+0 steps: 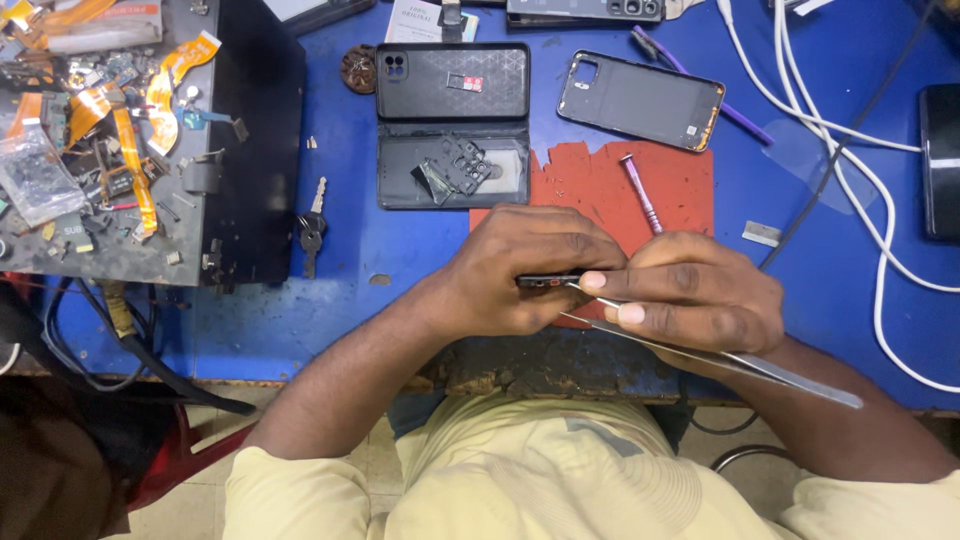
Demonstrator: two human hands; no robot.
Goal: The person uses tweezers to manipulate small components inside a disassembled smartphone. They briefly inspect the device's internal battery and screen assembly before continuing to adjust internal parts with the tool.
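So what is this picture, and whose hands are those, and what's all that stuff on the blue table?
The camera sits on a person's head and looks down, so you see that person's own two hands. The left hand holds a thin dark phone on its edge. The right hand holds long metal tweezers, with the tip at the phone's edge. On the blue table lie a red mat with a screwdriver on it, an open dark phone case, a phone back cover, white cables, keys and a tray of small spare parts.
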